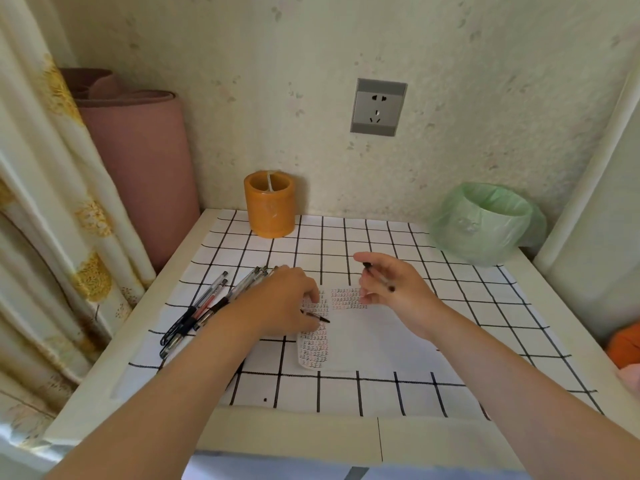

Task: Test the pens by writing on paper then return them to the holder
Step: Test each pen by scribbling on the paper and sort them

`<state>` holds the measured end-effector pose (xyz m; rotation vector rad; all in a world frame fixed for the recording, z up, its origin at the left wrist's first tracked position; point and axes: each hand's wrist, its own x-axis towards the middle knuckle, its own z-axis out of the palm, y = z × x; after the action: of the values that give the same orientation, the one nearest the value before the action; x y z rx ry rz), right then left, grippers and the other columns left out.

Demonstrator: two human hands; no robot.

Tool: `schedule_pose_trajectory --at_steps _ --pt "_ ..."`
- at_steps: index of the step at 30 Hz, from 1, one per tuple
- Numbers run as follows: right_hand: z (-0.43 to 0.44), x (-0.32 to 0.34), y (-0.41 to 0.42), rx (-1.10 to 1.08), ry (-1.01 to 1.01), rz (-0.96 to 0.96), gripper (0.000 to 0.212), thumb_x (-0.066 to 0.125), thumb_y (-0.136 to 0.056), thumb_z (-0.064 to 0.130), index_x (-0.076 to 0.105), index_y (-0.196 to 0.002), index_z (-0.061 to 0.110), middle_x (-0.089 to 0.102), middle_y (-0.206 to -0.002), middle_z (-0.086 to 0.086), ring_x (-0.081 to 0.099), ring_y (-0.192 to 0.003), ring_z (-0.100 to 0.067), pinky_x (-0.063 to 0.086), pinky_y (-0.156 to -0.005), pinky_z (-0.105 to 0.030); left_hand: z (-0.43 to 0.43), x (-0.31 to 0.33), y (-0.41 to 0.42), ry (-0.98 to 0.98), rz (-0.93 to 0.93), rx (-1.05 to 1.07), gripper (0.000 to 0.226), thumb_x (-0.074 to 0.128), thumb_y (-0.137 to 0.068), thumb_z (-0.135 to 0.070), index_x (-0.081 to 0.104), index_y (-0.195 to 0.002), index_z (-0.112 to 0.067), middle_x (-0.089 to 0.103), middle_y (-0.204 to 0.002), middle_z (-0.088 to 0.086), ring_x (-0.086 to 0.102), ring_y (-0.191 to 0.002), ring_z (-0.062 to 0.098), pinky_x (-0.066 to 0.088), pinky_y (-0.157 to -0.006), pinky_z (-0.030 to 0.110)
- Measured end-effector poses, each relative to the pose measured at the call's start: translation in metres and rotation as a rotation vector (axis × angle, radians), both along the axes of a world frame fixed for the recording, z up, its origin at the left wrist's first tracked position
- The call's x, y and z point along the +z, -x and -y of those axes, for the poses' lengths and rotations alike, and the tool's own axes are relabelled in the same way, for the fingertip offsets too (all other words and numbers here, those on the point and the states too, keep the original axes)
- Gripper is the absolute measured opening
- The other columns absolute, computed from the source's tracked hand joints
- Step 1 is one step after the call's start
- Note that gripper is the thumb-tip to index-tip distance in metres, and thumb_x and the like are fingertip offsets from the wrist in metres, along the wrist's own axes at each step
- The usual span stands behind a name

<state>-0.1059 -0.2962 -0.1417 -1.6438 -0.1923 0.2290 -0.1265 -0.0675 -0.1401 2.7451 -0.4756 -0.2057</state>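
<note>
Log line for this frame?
phase: pen testing | left hand: grips pen, tip at paper | right hand: holds second pen above paper | loose pens: left of paper | holder: back of table

- You are sitting in a room of a home, at a small white desk (104, 386) that is wearing a black-gridded cloth (346, 237).
- A flower-printed curtain (52, 202) is hanging at your left, and a rolled pink mat (145, 161) is standing in the corner.
- Speckled wallpaper (485, 98) is covering the wall around a socket (378, 107).
- A small bin (485, 223) lined with a green bag is standing on the desk.
</note>
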Motion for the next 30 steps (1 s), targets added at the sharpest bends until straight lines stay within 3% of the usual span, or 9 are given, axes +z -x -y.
schedule_pose_trajectory --at_steps 3,7,11,15,19,22,30 --pt "-0.001 -0.001 -0.002 -0.087 -0.019 -0.029 0.014 0.058 -0.097 0.019 0.069 -0.102 0.01 0.058 -0.076 -0.006 0.058 -0.061 -0.024 0.05 -0.055 -0.036 0.005 -0.007 0.001 0.033 -0.045 -0.045 0.072 0.075 -0.079 -0.052 0.048 -0.141 -0.03 0.041 -0.145 -0.01 0.029 -0.136 0.011 0.035 -0.111 0.036" --pt "-0.004 -0.001 -0.007 -0.096 -0.042 -0.076 0.021 0.047 -0.095 0.007 0.066 -0.102 0.012 0.063 -0.069 -0.012 0.06 -0.053 -0.029 0.038 -0.045 -0.028 0.004 -0.013 0.0 -0.029 -0.072 -0.076 0.08 0.07 -0.081 -0.058 0.04 -0.149 -0.031 0.027 -0.158 -0.011 0.018 -0.145 0.01 0.03 -0.116 0.043" --pt "-0.012 -0.007 -0.005 -0.03 0.076 -0.049 0.017 0.059 -0.078 -0.001 0.067 -0.083 0.013 0.069 -0.07 -0.014 0.062 -0.052 -0.026 0.033 -0.039 -0.023 -0.001 -0.013 -0.001 -0.069 -0.055 -0.095 0.08 0.071 -0.078 -0.06 0.043 -0.147 -0.03 0.031 -0.154 -0.01 0.023 -0.141 0.011 0.032 -0.114 0.041" --pt "-0.021 -0.019 0.002 0.035 0.251 0.04 0.015 0.061 -0.08 0.001 0.058 -0.071 0.013 0.066 -0.06 -0.01 0.055 -0.044 -0.021 0.038 -0.044 -0.023 -0.002 -0.013 0.002 -0.015 -0.018 -0.087 0.079 0.073 -0.077 -0.057 0.047 -0.145 -0.028 0.036 -0.145 -0.009 0.025 -0.137 0.012 0.034 -0.112 0.037" --pt "-0.022 -0.021 0.005 0.06 0.28 0.09 0.018 0.061 -0.079 -0.003 0.054 -0.07 0.011 0.059 -0.052 -0.003 0.052 -0.044 -0.018 0.038 -0.046 -0.026 -0.006 -0.011 0.002 0.051 0.112 -0.081 0.063 0.078 -0.074 -0.052 0.06 -0.13 -0.031 0.045 -0.124 -0.012 0.032 -0.12 0.008 0.037 -0.1 0.03" --pt "-0.026 -0.022 0.007 0.085 0.278 0.131 0.022 0.068 -0.078 -0.004 0.054 -0.068 0.01 0.055 -0.051 0.001 0.049 -0.043 -0.015 0.037 -0.043 -0.025 -0.01 -0.012 0.001 0.076 0.064 -0.076 0.056 0.079 -0.075 -0.049 0.061 -0.126 -0.034 0.047 -0.115 -0.013 0.036 -0.113 0.008 0.04 -0.093 0.029" --pt "-0.031 -0.022 0.005 0.127 0.282 0.126 0.012 0.073 -0.083 0.008 0.062 -0.078 0.009 0.065 -0.06 -0.008 0.057 -0.044 -0.018 0.04 -0.039 -0.024 -0.008 -0.017 -0.001 0.048 0.017 -0.081 0.062 0.073 -0.073 -0.06 0.054 -0.13 -0.045 0.045 -0.11 -0.013 0.037 -0.11 0.009 0.038 -0.083 0.03"
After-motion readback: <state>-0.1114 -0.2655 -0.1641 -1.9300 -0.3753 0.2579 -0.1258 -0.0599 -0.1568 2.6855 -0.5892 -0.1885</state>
